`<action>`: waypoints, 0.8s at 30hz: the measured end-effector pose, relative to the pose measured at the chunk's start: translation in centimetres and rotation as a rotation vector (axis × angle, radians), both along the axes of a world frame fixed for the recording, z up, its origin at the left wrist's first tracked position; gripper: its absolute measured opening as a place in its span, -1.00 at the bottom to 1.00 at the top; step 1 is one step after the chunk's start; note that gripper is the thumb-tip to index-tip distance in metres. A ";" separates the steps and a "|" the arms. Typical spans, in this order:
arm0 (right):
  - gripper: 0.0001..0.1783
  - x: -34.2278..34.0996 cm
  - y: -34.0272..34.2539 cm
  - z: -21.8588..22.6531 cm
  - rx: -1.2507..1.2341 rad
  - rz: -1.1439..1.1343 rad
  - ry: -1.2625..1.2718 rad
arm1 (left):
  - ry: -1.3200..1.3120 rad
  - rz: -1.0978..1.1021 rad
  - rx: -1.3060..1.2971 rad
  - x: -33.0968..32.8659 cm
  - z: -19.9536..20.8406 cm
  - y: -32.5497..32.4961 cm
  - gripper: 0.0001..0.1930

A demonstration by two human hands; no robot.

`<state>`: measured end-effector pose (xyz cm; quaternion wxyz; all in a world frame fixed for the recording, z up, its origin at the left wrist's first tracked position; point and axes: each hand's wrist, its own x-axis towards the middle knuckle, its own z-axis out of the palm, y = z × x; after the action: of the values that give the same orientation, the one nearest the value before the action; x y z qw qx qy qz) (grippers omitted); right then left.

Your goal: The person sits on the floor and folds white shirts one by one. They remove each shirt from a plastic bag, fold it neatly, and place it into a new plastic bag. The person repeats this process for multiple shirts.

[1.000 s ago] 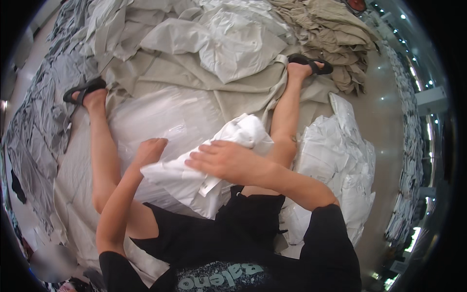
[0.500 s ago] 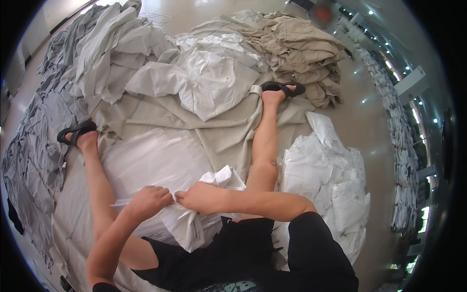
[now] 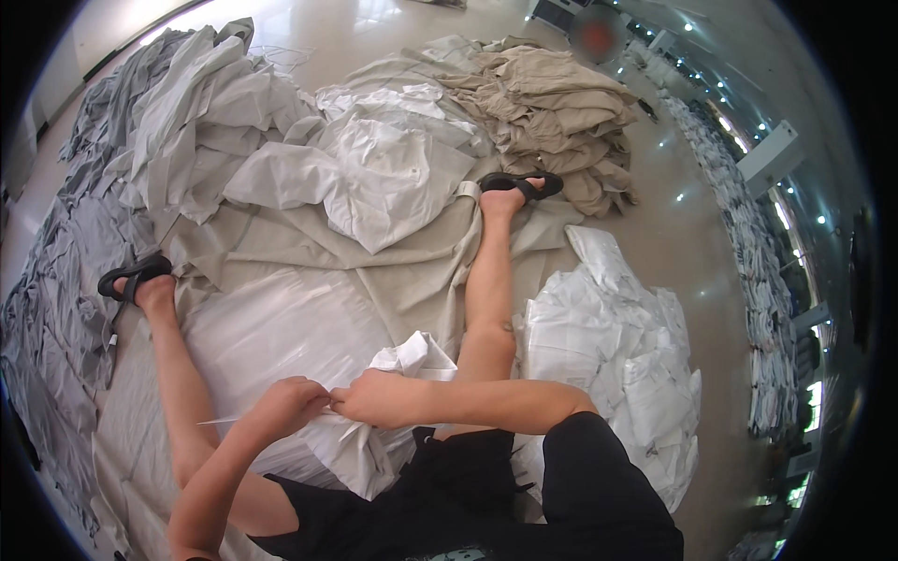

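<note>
My left hand is closed in a pinch, its fingertips meeting those of my right hand. What it pinches is too small to make out. A thin white strip sticks out past my left forearm; its other end is hidden. My right hand is closed on a white cloth garment, which hangs below the hands and bunches up beyond the right wrist. Both hands are over a flat stack in clear plastic lying between my legs.
White plastic-wrapped packs are heaped right of my leg. Beyond my feet lie piles of white cloth, tan cloth and grey cloth. Beige cloth covers the floor under me. Stacked goods line the far right.
The whole view has shifted, so the scene sits slightly lower and further left. My hands stay together at the white garment, with only a slight change of the fingers.
</note>
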<state>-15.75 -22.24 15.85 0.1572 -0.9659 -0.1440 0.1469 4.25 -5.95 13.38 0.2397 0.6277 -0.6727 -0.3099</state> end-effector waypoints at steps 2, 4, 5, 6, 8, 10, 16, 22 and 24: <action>-0.48 0.1 -0.1 0.1 -0.023 0.042 0.024 | -0.004 -0.031 0.078 0.1 0.0 -0.2 -0.85; -0.49 0.2 -0.1 -0.3 -0.030 0.067 0.033 | 0.010 -0.044 0.152 0.0 0.0 -0.3 -0.84; -0.49 0.0 -0.1 -0.5 -0.027 0.069 0.040 | 0.028 -0.041 0.186 -0.1 -0.4 -0.2 -0.83; -0.48 -0.1 0.1 -0.6 -0.022 0.072 0.047 | 0.046 -0.038 0.222 -0.2 -0.6 -0.1 -0.82; -0.46 0.0 0.3 -0.5 -0.010 0.080 0.084 | 0.030 -0.042 0.282 -0.4 -0.6 0.0 -0.81; -0.42 0.3 0.6 0.8 0.008 0.089 0.145 | -0.009 -0.032 0.339 -0.7 -0.7 0.1 -0.81; -0.37 0.3 0.8 1.0 0.032 0.092 0.172 | -0.166 0.115 0.447 0.4 -3.1 2.0 -0.81; -0.49 -0.6 -1.6 2.0 0.133 -0.053 0.098 | -0.017 0.371 0.556 6.7 -2.6 5.2 -0.72; -0.46 -0.7 -2.2 2.0 0.154 -0.071 0.091 | -0.027 0.413 0.594 8.3 -1.2 6.0 -0.69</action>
<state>-16.48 -24.41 17.87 0.2425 -0.9478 -0.1135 0.1734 12.53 0.02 12.20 0.0955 0.7966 -0.4154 -0.4287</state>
